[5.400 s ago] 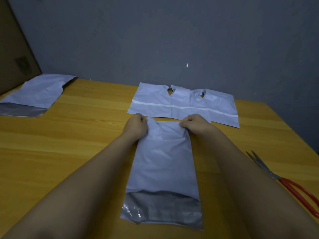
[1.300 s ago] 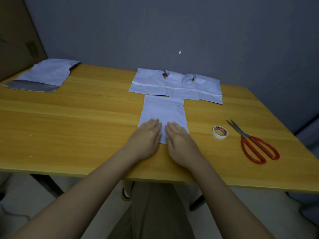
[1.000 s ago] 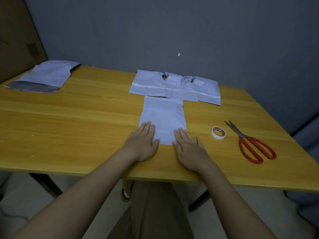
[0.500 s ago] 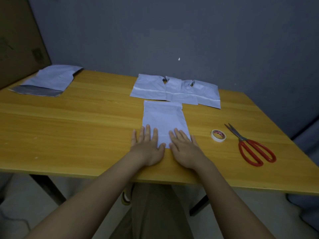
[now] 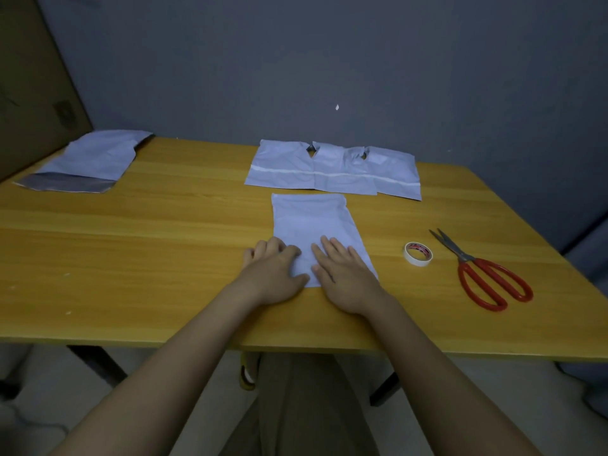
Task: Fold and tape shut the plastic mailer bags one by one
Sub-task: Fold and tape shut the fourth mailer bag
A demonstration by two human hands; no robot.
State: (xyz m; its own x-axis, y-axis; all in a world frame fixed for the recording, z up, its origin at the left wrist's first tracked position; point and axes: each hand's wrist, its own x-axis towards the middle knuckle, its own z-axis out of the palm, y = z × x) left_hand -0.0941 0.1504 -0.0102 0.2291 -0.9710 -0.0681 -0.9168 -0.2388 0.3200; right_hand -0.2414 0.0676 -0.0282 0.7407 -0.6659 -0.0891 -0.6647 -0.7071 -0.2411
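A folded mailer bag (image 5: pixel 316 225), pale grey, smooth thin plastic in a tapering rectangle, lies flat on the glossy wood-grain tabletop (image 5: pixel 131 245). The left hand (image 5: pixel 274 274) rests at its near left corner, its grip loose: fingers bent a little, thumb on the plastic, nothing held. The right hand (image 5: pixel 343 274) lies flat on the near right part, fingers straight and spread. Right of it sit a white tape roll (image 5: pixel 418 254), its red printing unreadable, and red-handled scissors (image 5: pixel 477 271). Beyond the hands lie three taped bags (image 5: pixel 332 171).
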